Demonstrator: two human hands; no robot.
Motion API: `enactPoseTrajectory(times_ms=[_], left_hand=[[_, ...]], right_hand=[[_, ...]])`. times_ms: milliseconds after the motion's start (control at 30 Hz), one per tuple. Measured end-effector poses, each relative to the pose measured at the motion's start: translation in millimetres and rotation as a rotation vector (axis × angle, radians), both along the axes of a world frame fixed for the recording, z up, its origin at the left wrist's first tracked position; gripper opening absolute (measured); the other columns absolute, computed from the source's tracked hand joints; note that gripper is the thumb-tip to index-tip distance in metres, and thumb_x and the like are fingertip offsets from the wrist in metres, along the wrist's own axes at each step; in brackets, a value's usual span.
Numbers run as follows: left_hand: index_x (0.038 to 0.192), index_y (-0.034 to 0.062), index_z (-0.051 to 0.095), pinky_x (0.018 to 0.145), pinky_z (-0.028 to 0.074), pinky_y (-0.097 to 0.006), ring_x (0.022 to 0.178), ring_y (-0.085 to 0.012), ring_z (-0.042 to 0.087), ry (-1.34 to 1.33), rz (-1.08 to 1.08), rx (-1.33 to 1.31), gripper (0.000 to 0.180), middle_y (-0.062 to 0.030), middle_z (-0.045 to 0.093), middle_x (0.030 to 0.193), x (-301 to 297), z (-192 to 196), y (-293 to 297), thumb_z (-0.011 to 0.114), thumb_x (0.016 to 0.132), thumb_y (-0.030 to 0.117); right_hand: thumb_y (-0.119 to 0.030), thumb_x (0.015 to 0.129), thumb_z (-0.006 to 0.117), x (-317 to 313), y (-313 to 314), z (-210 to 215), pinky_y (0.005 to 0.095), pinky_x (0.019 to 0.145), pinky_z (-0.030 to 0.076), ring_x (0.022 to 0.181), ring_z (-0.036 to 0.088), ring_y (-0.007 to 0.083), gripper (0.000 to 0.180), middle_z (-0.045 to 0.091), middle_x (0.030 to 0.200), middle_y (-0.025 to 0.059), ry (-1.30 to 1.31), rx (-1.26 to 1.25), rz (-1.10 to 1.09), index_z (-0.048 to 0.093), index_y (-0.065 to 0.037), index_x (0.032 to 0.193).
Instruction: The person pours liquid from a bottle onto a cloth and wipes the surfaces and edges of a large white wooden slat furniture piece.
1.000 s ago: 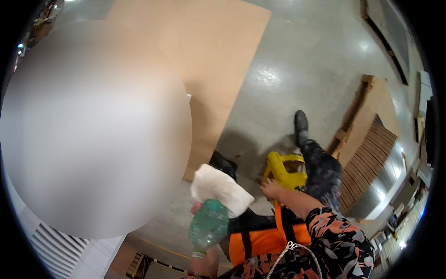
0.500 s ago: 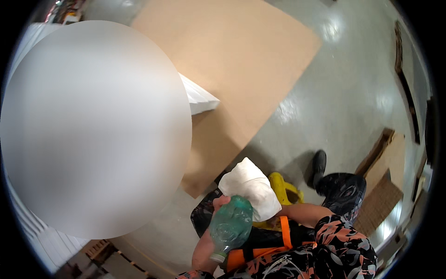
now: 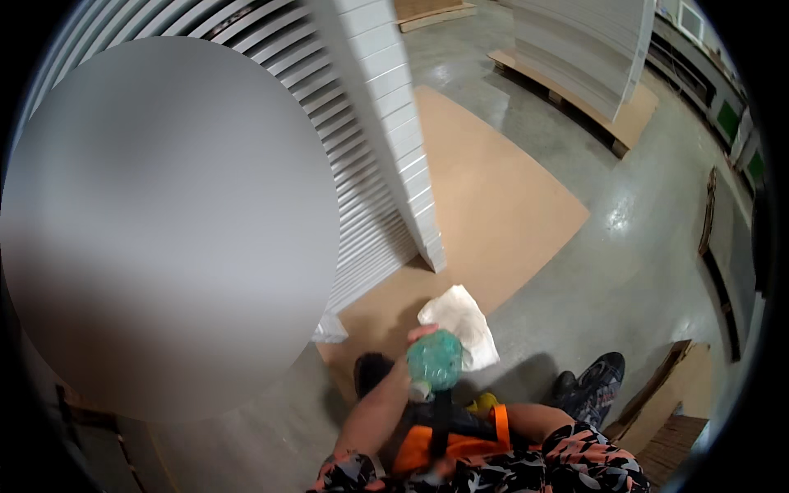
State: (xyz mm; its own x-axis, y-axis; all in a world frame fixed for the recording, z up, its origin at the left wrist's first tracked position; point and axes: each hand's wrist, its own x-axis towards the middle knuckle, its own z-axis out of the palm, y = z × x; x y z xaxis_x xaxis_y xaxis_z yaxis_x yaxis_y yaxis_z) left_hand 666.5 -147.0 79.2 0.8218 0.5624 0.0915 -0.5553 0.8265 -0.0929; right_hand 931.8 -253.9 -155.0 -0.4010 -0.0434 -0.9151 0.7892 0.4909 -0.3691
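My left hand [image 3: 422, 332] is closed round a green see-through plastic bottle [image 3: 436, 361], whose pale cap points down toward me. A crumpled white cloth [image 3: 462, 324] hangs just beyond the bottle, close to my left fingertips. Which hand bears the cloth I cannot tell. My right forearm [image 3: 534, 421] reaches in behind an orange strap [image 3: 501, 427], and the right hand itself is hidden. Ahead of the bottle stands a tall white slatted piece [image 3: 403, 140], its lower corner over a brown board sheet [image 3: 509, 214].
A large grey blur covers the left side. A white panel [image 3: 567, 49] stands on a pallet [image 3: 567, 103] at the far right. Cardboard pieces [image 3: 657, 394] lie at the near right, by my shoe [image 3: 598, 384]. Something yellow [image 3: 483, 403] shows beneath my hands.
The view has swung up, bringing the tall slatted piece and the far pallet into sight. The bottle and cloth sit farther right in the picture; the bottle appears more end-on.
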Motion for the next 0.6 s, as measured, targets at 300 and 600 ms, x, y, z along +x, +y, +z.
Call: enactPoseTrajectory(times_ms=[300, 600], left_hand=[[0.130, 0.0011, 0.054, 0.103, 0.045, -0.054, 0.117, -0.0379, 0.058, 0.400, 0.660, -0.106, 0.059, -0.0203, 0.059, 0.128, 48, 51, -51, 0.056, 0.086, 0.040], [0.121, 0.0014, 0.061, 0.096, 0.051, -0.045, 0.109, -0.0310, 0.064, 0.292, 0.503, -0.087, 0.043, -0.0144, 0.066, 0.119, 104, 45, -131, 0.053, 0.090, 0.031]], right_hand=[[-0.009, 0.069, 0.077, 31, 101, 264, 0.0401, 0.104, 0.042, 0.127, 0.052, 0.0296, 0.068, 0.057, 0.133, 0.0172, 1.090, -0.013, -1.485, 0.056, -0.004, 0.133], [-0.020, 0.059, 0.090, 7, -27, 377, 0.0422, 0.104, 0.041, 0.121, 0.052, 0.0330, 0.067, 0.060, 0.123, 0.0161, 1.236, 0.630, -1.132, 0.063, -0.003, 0.118]])
